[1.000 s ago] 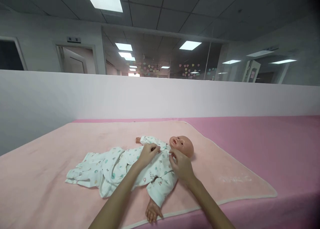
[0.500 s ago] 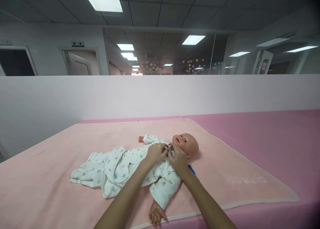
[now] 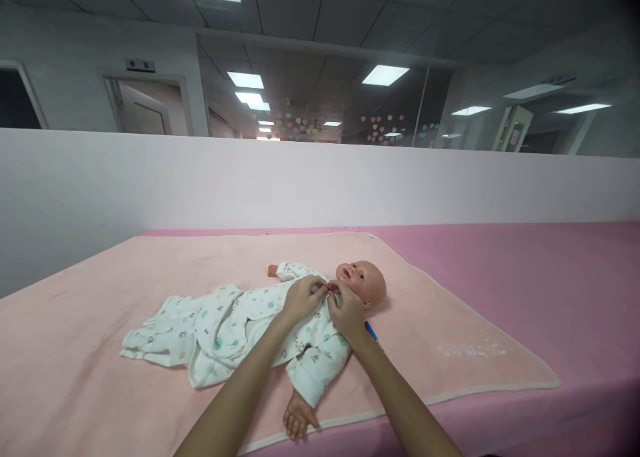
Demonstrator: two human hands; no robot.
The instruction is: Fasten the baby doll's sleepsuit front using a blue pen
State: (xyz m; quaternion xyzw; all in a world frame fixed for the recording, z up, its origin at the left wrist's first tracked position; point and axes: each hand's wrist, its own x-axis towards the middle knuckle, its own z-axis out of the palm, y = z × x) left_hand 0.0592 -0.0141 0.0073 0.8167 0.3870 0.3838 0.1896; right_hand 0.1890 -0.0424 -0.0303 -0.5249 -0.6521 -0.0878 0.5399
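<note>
A baby doll point(image 3: 363, 282) lies on its back on a pale pink blanket point(image 3: 440, 310), head to the right. It wears a white patterned romper point(image 3: 235, 324). My left hand point(image 3: 301, 298) and my right hand point(image 3: 345, 310) meet at the doll's collar just under its chin. Both have their fingers pinched closed on the romper's neck edge, fingertips touching each other. The doll's near bare hand point(image 3: 297, 420) lies close to the blanket's front edge, and its far hand point(image 3: 273, 270) pokes out of the other sleeve.
The blanket covers a darker pink surface point(image 3: 550, 270). A low white partition point(image 3: 150, 184) runs behind it. A small blue object point(image 3: 371, 330) shows beside my right wrist. Doorways and glass walls with heart stickers lie beyond.
My hands came together at the doll's collar, from slightly apart on its chest to fingertips touching under the chin. The view shifted a little.
</note>
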